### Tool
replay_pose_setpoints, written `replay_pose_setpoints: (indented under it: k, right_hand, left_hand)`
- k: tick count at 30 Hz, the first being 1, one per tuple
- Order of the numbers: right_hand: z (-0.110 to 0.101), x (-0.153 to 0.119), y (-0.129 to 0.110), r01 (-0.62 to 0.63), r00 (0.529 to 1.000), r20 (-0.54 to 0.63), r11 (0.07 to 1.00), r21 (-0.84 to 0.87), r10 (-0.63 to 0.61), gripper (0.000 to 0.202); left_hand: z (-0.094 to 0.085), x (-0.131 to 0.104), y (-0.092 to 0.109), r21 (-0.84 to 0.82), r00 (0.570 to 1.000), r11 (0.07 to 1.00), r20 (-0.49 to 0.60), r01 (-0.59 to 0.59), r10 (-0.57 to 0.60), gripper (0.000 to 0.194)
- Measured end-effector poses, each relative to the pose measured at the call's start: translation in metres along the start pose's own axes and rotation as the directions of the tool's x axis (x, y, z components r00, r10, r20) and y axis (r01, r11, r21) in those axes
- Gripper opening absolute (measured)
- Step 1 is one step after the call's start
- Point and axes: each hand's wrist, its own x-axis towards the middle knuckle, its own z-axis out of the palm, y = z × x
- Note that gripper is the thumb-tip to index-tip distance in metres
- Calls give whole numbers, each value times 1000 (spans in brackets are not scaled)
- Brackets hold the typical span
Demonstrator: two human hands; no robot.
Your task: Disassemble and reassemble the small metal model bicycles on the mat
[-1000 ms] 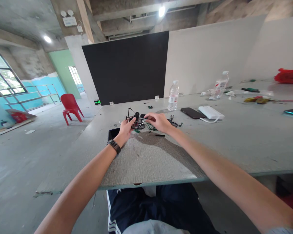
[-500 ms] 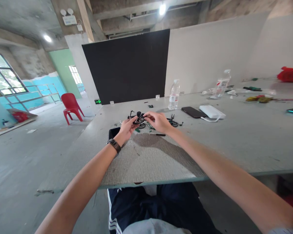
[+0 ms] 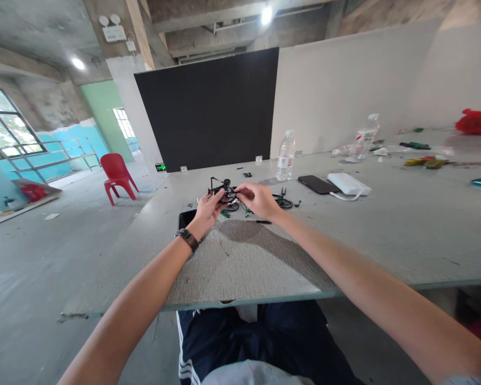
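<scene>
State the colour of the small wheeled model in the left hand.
Mostly black; the small wheeled model shows best in the head view, the only one.

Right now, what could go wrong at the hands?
The left hand grips the small black bicycle model, right hand at its edge: a slip could drop it among the parts below, perhaps onto the green piece. The slim dark tool lies near the right wrist and might get knocked.

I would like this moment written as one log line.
Left hand: holding black bicycle model | Right hand: at model's right side, grip unclear | Table: thin black tool, dark phone
</scene>
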Motion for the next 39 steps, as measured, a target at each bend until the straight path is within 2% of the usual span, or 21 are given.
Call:
replay_pose_setpoints:
  k: [7,22,29,39]
  right_hand:
    - [1,-1,1,-12,1000,22,1000,27,11,14]
    - [5,-4,4,44,998,34,998,40,-45,11]
    - [11,-6,7,-19,997,77,992,124,10,15]
    - [13,-5,2,-45,993,111,990,134,30,19]
  left_hand:
    - [1,-2,3,49,997,999,-80,8,-4,17]
    - [-2,-3,2,65,999,998,-43,9,-6,19]
    - [-1,-3,3,56,998,998,-67,3,0,23]
    - [3,-3,3,50,996,998,-79,-43,47,19]
